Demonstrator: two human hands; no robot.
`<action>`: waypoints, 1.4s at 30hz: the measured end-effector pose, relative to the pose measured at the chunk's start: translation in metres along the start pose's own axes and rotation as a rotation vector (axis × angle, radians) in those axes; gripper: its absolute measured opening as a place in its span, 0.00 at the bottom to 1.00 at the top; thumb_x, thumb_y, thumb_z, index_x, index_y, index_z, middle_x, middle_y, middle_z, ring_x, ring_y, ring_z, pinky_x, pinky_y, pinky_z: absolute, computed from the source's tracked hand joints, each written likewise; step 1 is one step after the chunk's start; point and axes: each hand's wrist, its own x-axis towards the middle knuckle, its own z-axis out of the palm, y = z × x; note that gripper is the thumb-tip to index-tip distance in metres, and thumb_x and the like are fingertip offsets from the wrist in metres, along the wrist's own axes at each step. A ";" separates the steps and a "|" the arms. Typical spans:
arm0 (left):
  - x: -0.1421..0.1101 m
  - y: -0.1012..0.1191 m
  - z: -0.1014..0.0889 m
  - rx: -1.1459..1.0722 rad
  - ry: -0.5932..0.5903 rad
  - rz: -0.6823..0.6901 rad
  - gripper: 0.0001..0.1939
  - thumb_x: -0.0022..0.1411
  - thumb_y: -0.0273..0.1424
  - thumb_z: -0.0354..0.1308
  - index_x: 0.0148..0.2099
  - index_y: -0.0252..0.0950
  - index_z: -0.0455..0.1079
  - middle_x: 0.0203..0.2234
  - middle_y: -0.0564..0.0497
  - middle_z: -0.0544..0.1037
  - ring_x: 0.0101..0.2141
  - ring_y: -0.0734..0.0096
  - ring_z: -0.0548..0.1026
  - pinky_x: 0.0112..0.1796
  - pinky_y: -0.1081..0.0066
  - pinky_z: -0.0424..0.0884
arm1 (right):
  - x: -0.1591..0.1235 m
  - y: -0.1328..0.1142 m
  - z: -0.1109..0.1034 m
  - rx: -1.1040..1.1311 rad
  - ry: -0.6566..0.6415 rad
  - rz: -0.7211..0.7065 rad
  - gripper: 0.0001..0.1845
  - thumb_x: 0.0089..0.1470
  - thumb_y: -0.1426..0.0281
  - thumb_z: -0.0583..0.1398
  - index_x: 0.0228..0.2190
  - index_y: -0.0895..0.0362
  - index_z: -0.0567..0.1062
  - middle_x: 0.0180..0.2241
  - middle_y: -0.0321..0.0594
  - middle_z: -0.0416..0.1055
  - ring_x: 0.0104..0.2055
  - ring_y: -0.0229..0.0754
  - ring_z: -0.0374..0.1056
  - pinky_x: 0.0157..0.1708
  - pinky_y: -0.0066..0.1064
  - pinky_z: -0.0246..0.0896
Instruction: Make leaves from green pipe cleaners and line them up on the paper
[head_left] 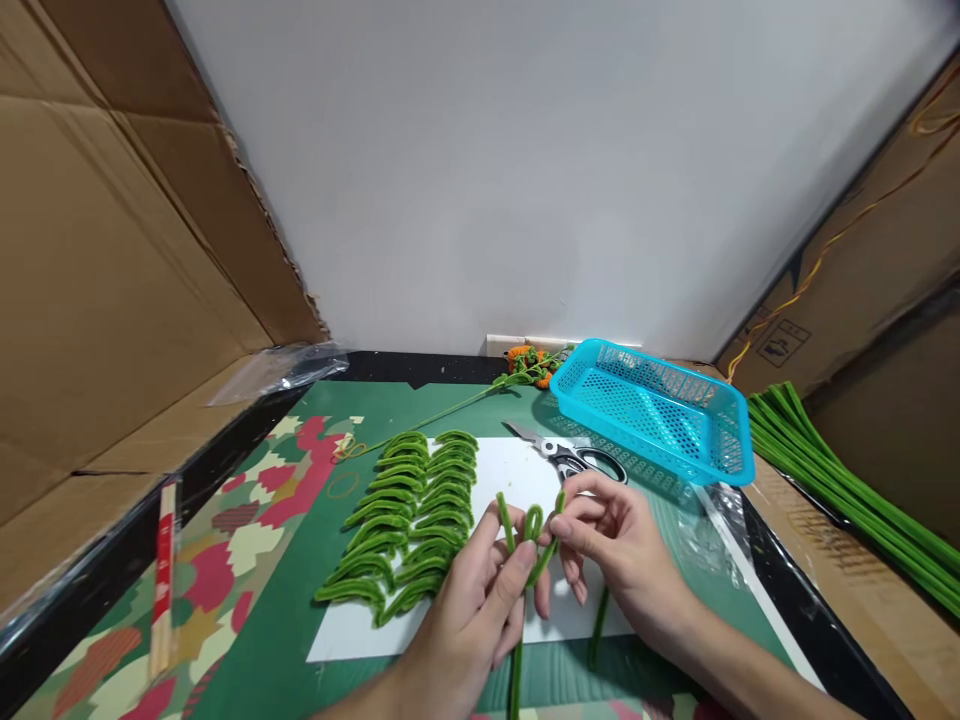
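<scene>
My left hand [491,590] pinches a green pipe cleaner [533,522] bent into a small upright loop, with one end sticking up at the left and a long tail hanging below. On the right side, my right hand [626,545] grips a raised end of it between thumb and fingertips. Another green length [598,630] shows under the right hand; whether it joins the same piece I cannot tell. Left of my hands, two columns of several folded green pipe cleaner leaves [390,500] lie on white paper [499,470]. Scissors [566,455] rest just beyond my right hand.
A blue plastic basket [727,465] stands at the back right, near a bundle of green pipe cleaners [847,490]. Behind lies an orange flower stem [525,370]. Wrapped chopsticks [163,580] are at left. Cardboard [135,220] walls the left side.
</scene>
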 end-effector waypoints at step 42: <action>-0.007 -0.003 0.000 -0.084 0.027 -0.056 0.20 0.72 0.51 0.58 0.45 0.39 0.73 0.26 0.57 0.64 0.24 0.74 0.57 0.26 0.77 0.59 | -0.018 -0.017 -0.001 -0.618 -0.060 -0.207 0.10 0.63 0.69 0.65 0.43 0.54 0.87 0.30 0.41 0.81 0.28 0.40 0.76 0.31 0.30 0.74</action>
